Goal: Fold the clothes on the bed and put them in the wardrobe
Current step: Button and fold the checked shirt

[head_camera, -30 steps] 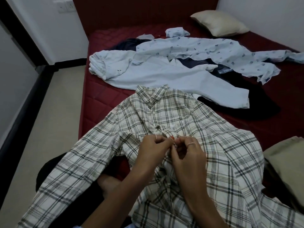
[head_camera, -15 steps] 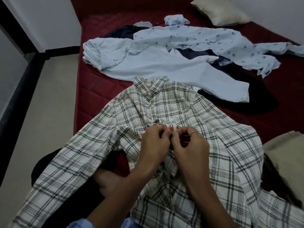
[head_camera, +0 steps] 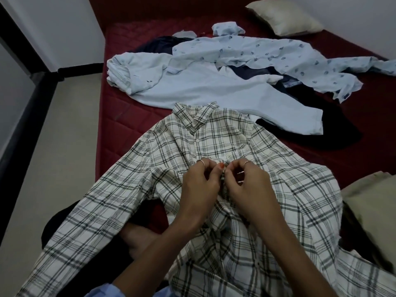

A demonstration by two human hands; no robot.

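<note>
Plaid shirt (head_camera: pixel 214 146) lies front-up on maroon bed (head_camera: pixel 120 129), collar away from person | left hand (head_camera: pixel 200 187) and right hand (head_camera: pixel 246 187) both pinch its button placket mid-chest, fingers curled, thumbs meeting | pale blue shirt (head_camera: pixel 192 88) and printed shirt (head_camera: pixel 267 54) lie beyond; pillow (head_camera: pixel 285 18) at far corner

I see a cream pillow (head_camera: pixel 284 17) lying at the far corner of the mattress, close to the white wall (head_camera: pixel 353 16) on the right. Along the left runs a pale tiled floor (head_camera: pixel 57 151), edged by a black skirting strip (head_camera: pixel 19 133) that turns the corner under a white panel (head_camera: pixel 64 28). At the bottom left a bare foot (head_camera: pixel 137 239) shows, resting near the mattress edge.
</note>
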